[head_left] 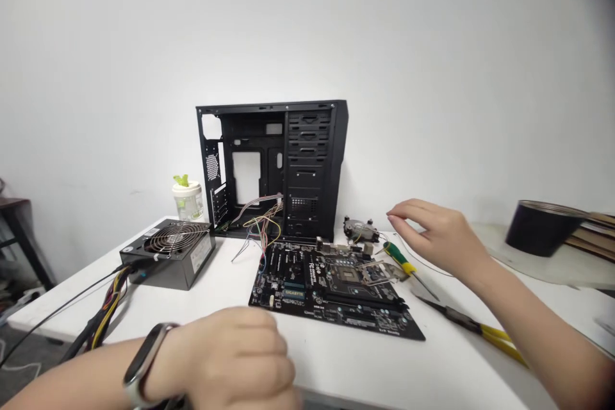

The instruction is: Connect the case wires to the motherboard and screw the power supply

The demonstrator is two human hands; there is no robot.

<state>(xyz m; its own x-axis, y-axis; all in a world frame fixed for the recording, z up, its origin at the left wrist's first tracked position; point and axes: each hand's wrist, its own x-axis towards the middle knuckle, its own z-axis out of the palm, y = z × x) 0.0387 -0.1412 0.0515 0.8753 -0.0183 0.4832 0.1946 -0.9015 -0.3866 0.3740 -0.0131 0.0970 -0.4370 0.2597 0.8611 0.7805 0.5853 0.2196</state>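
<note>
My left hand (240,355), with a band on its wrist, is curled into a fist at the front edge of the table; its palm side is hidden. Just beyond it lies a black Gigabyte motherboard (331,302) with the metal frame of its processor socket (377,273) raised. My right hand (435,230) hovers to the right of the board, fingers stretched and thumb apart, with nothing visible in it. Below it are a green-and-yellow screwdriver (398,257) and pliers (464,320) with yellow handles. A CPU cooler (360,229) sits behind the board.
An open black computer case (312,179) stands against the wall, loose wires (262,221) hanging from it. A power supply (168,262) with a cable bundle (108,314) is at left, near a lidded cup (187,200). A dark round container (542,230) stands at right on the white table (336,359).
</note>
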